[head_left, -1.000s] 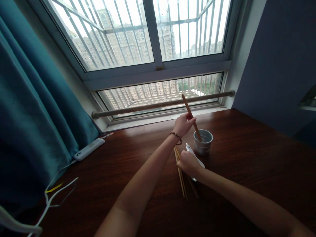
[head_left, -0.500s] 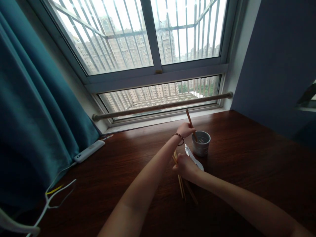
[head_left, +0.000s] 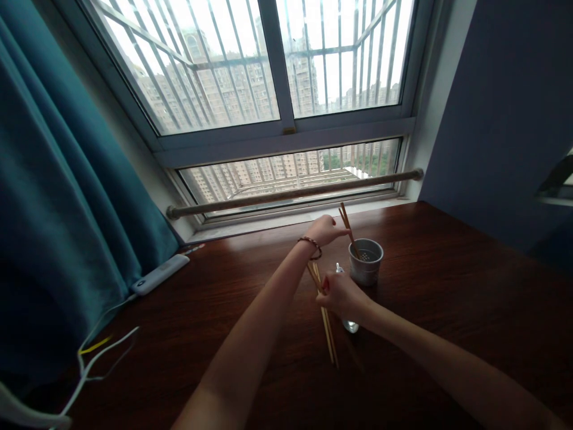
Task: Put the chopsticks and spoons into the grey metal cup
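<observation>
A small grey cup point(head_left: 366, 263) stands on the dark wooden table point(head_left: 447, 286) near the window. Brown chopsticks point(head_left: 348, 230) lean in it, tops tilted left. My left hand point(head_left: 326, 230), with a bead bracelet on the wrist, is beside the cup and its fingertips are closed on the upper part of a leaning chopstick. My right hand point(head_left: 341, 295) is just in front of the cup, pinched on a bundle of light wooden chopsticks point(head_left: 328, 331) whose near ends rest on the table. A white spoon point(head_left: 350, 325) lies partly hidden under this hand.
A white power strip point(head_left: 156, 273) lies at the table's left back, with white and yellow cables point(head_left: 101, 352) trailing toward the near left edge. A teal curtain point(head_left: 54, 209) hangs at left. A wooden rail point(head_left: 290, 192) runs along the window; a blue wall point(head_left: 505, 119) closes the right.
My left hand lowered the chopstick deeper into the cup and sits lower beside it. My right hand closed on the bundle on the table and tilted its far ends up.
</observation>
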The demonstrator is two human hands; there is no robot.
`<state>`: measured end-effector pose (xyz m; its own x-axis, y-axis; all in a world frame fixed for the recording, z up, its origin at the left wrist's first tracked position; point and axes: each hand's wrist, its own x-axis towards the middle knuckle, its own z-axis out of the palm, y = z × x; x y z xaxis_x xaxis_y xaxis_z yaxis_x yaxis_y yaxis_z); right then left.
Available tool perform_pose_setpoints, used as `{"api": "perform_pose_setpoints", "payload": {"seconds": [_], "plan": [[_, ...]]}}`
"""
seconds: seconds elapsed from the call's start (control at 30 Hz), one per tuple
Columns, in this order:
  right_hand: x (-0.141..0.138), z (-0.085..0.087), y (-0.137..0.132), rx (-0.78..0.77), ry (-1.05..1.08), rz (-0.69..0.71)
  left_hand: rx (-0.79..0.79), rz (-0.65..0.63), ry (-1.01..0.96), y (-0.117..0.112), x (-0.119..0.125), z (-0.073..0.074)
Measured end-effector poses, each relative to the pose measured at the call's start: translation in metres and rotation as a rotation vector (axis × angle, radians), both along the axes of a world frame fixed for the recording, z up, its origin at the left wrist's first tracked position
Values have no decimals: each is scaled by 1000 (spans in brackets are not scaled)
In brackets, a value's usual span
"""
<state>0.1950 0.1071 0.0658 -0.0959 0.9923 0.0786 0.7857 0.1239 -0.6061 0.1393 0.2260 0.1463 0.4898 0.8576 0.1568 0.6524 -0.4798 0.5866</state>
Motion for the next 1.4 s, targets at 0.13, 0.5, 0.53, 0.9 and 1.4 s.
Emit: {"api": "perform_pose_setpoints", "payload": {"seconds": [0.13,0.5,0.53,0.9,1.4], "plan": [[25,30,2,146,113,-32,196,110,-419,-33,-64,41],[120,77,46,780,262,-407,-208,222,143,-27,-103,-50],[123,74,54,815,243,-411,-211,206,266,-27,-93,-63],[125,38,90,551,-53,-215,-275,254,519,-29,-60,-109],[115,27,90,229,-181,-102,-308,263,482,-26,-61,-114]]}}
